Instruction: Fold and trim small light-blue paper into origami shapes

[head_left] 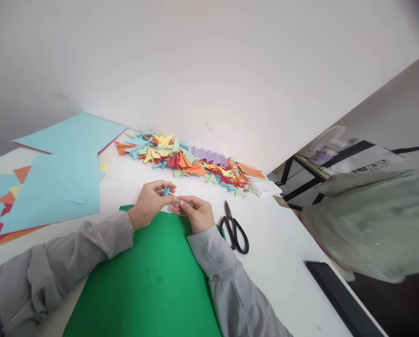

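Note:
My left hand is closed in a pinch on a small folded blue paper. Close against its thumb, my right hand pinches a tiny whitish bit, too small to name. Both hands are over the far edge of a green sheet lying on the white table. Black-handled scissors rest just right of my right hand, blades pointing away. Beyond the hands, many small folded paper planes in several colours are heaped along the wall.
Light blue sheets overlap on the left, with coloured paper scraps among them. A larger blue sheet lies behind. A dark flat strip is by the right table edge. Past it hangs grey-green cloth.

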`<state>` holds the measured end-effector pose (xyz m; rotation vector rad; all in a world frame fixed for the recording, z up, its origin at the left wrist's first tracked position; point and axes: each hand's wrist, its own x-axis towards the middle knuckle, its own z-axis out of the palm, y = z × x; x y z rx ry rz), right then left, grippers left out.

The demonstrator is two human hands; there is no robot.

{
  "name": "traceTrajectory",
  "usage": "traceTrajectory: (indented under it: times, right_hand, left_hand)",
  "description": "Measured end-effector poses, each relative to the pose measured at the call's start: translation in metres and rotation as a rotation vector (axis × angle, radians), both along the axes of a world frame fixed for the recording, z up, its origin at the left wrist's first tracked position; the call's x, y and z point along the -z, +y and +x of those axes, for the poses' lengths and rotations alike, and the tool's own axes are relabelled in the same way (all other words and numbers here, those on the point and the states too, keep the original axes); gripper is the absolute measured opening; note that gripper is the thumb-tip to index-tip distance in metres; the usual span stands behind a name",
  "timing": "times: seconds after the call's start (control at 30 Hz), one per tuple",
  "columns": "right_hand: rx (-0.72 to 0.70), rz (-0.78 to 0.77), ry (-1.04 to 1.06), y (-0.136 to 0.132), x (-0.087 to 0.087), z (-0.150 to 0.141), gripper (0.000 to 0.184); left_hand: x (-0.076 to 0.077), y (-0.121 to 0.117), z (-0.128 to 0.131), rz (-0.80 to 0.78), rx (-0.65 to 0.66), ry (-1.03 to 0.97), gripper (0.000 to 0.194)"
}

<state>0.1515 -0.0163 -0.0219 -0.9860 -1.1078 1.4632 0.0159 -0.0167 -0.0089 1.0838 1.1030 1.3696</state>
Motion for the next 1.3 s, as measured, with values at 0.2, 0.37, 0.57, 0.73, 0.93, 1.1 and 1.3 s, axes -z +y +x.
traceTrajectory:
  times: [0.2, 0.37, 0.57, 0.73, 0.93, 1.1, 1.3]
  right_hand:
    - [0.075, 0.019, -0.036, -0.003, -0.002, -0.002, 0.022]
    - [0.082, 0.033, -0.120, -0.003, -0.005, -0.005, 0.022]
    - [0.088, 0.040, -0.142, -0.004, -0.009, -0.005, 0.020]
    - [0.076, 0.094, -0.212, -0.004, -0.009, -0.003, 0.018]
    - [0.188, 0.241, -0.392, -0.006, -0.001, -0.003, 0.018]
    - [0.299, 0.527, -0.727, -0.008, 0.001, -0.001, 0.017]
    - [0.398, 1.015, -1.164, -0.007, 0.001, 0.003, 0.022]
  left_hand:
    - [0.000, 0.000, 0.002, 0.079, -0.014, 0.043, 0.027]
    - [-0.003, -0.003, 0.003, 0.114, 0.023, 0.075, 0.024]
    - [-0.001, -0.002, 0.002, 0.140, 0.030, 0.141, 0.022]
    - [0.003, -0.001, 0.001, 0.162, 0.033, 0.179, 0.023]
    - [-0.002, -0.004, 0.003, 0.109, 0.031, 0.117, 0.024]
    - [-0.002, -0.005, 0.005, 0.083, 0.041, 0.053, 0.027]
    - [0.002, -0.004, 0.005, 0.093, 0.052, 0.037, 0.026]
